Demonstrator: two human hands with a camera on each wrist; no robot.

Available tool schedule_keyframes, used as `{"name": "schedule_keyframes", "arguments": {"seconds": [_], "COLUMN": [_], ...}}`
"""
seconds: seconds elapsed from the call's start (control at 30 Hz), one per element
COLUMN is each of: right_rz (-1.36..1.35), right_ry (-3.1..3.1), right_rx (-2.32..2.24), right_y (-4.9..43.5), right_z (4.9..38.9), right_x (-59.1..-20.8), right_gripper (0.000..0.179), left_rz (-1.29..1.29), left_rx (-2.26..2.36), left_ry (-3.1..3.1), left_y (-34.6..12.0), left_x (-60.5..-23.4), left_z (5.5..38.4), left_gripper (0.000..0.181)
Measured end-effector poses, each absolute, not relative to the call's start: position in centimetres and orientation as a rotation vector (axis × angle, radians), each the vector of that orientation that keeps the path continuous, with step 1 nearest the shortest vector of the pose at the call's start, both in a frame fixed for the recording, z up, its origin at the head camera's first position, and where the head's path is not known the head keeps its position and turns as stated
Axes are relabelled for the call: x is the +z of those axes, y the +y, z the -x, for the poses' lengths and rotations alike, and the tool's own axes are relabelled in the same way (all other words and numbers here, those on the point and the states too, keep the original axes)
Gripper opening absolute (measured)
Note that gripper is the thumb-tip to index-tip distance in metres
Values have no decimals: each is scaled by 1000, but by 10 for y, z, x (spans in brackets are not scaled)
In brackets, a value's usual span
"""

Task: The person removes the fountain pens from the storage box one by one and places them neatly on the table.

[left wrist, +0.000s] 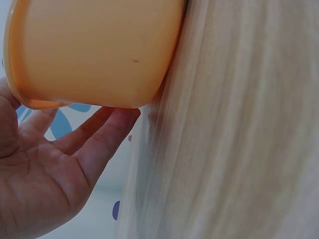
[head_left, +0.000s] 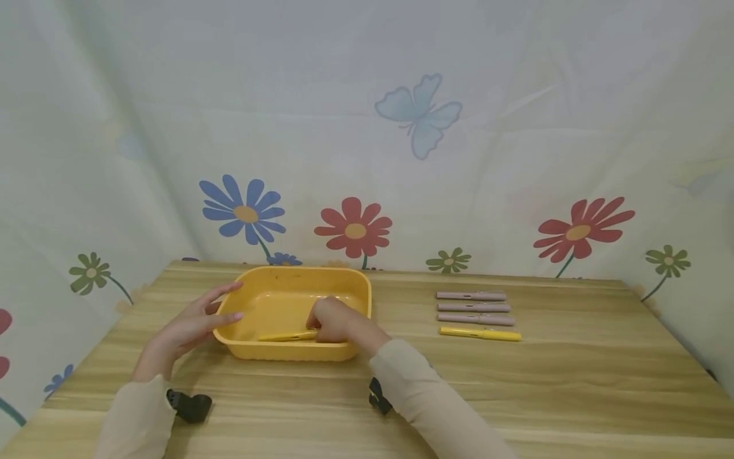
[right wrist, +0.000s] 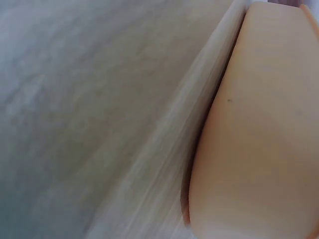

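Note:
A yellow plastic basin (head_left: 298,352) stands on the table. My left hand (head_left: 192,322) holds its left side, thumb over the rim and other fingers against the outer wall, as the left wrist view also shows the basin (left wrist: 99,55) and the hand (left wrist: 55,169). My right hand (head_left: 335,319) reaches inside over the right front corner, fingers curled at the right end of a yellow pen (head_left: 283,336) lying low near the front wall. The fingertips are partly hidden. In the right wrist view only the basin's outer wall (right wrist: 259,124) and the tabletop show, not the hand.
Right of the basin, three pale mauve pens (head_left: 473,307) lie in parallel, with another yellow pen (head_left: 480,334) in front of them. The wooden table (head_left: 550,395) meets a flowered curtain (head_left: 493,210) at its back edge.

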State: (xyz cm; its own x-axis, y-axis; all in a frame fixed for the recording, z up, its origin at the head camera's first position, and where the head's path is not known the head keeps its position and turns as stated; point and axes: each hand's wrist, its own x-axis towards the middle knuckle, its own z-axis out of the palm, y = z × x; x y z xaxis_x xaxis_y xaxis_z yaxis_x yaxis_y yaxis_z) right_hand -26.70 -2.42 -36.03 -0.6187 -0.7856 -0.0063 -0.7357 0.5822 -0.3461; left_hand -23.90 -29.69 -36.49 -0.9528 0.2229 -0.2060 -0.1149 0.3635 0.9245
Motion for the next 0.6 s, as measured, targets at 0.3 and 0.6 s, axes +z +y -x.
{"name": "schedule_keyframes", "arguments": {"seconds": [0.3, 0.6], "right_rz": [1282, 1238], "right_ry": [2685, 2654], "right_rx": [-511, -728], "right_y": [-20, 3], "right_z": [263, 258], "right_x": [-353, -328], "right_gripper": [38, 20], "left_rz": [-104, -109], "left_rx": [1630, 1616], "left_ry": [2321, 2330], "left_y": [-296, -297], "left_x": [-366, -365], "left_z": [239, 237], "left_gripper": [79, 81]}}
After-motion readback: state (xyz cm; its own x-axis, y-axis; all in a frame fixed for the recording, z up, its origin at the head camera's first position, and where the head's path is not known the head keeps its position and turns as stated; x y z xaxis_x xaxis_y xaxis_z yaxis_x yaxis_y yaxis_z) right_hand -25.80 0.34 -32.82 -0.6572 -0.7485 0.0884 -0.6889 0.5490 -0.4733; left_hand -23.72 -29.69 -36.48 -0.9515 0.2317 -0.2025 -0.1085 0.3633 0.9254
